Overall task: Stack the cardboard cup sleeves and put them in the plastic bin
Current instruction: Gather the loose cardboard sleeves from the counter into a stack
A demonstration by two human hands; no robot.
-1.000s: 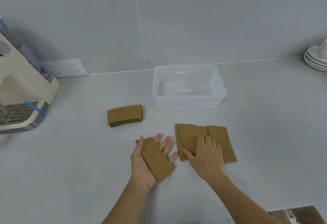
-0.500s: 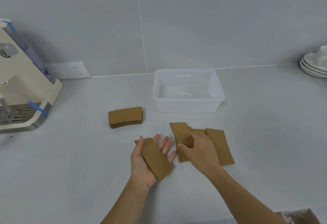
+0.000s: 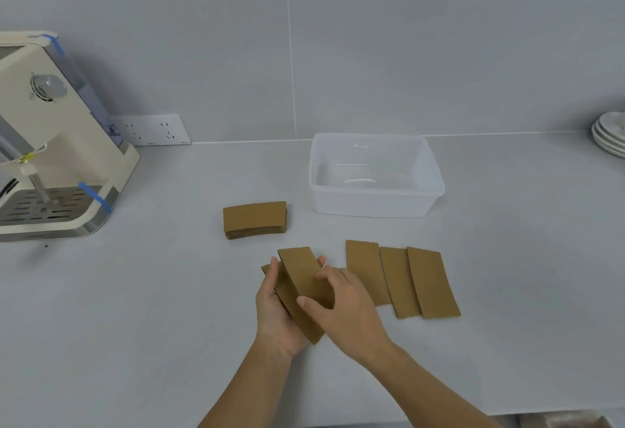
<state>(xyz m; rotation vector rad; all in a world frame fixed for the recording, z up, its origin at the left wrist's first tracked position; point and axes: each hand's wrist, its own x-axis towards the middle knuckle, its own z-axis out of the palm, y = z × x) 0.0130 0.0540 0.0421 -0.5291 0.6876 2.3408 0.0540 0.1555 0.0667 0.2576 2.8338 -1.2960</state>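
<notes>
My left hand (image 3: 275,316) lies palm up near the front of the counter with a brown cardboard sleeve (image 3: 291,306) resting in it. My right hand (image 3: 348,309) pinches a second sleeve (image 3: 302,272) and holds it on top of the first, slightly askew. Three more flat sleeves (image 3: 402,278) lie side by side, overlapping, just right of my hands. A neat stack of sleeves (image 3: 254,219) sits further back to the left. The clear plastic bin (image 3: 372,204) stands behind them and holds nothing.
A cream coffee machine (image 3: 50,157) occupies the left end of the grey counter. A wall socket (image 3: 152,130) sits beside it. Stacked white saucers (image 3: 608,136) are at the far right edge. The counter's front edge runs along the bottom right.
My right hand lifted one sleeve off the loose pile and carried it left onto the sleeve in my left palm. The remaining loose sleeves now lie fanned out.
</notes>
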